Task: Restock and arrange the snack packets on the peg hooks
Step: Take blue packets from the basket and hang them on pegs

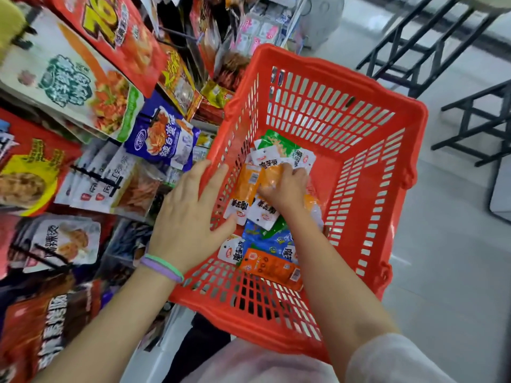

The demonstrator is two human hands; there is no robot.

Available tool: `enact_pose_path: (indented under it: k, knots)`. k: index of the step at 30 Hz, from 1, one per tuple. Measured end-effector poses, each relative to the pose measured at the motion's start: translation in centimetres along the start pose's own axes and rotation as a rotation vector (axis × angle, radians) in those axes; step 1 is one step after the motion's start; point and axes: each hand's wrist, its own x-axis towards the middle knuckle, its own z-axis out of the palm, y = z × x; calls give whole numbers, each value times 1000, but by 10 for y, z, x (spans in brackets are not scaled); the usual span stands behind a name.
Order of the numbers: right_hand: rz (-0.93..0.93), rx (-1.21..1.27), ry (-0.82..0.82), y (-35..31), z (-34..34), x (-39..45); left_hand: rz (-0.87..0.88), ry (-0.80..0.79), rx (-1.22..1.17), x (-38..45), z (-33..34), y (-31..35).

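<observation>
A red plastic basket (367, 128) holds orange snack packets (249, 186). Inside it, the right hand (284, 186) curls its fingers around those packets. The left hand (190, 214) rests spread on the basket's near-left rim, beside packets hanging on peg hooks (94, 175).

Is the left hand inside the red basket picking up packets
No, the left hand rests open on the red basket rim, while the right hand reaches among the packets inside.

Dark metal frames (431, 48) stand on the pale grey floor (448, 286) at the upper right.
</observation>
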Motion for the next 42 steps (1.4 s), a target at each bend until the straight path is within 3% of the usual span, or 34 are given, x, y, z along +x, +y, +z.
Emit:
enact_pose_path:
  k: [3, 8, 12, 20, 31, 42]
  knots:
    - [2, 139, -31, 0, 1, -1, -7, -2, -22, 0, 0, 0]
    - [237, 25, 96, 19, -7, 3, -3, 6, -44, 0, -1, -1]
    - [361, 76, -5, 22, -14, 13, 7, 27, -56, -1, 1, -2]
    - [265, 80, -84, -5, 7, 13, -8, 22, -54, -1, 1, -1]
    - [180, 672, -311, -5, 1, 6, -23, -7, -44, 0, 1, 0]
    - [133, 775, -260, -10, -35, -23, -29, -32, -39, 1, -1, 0]
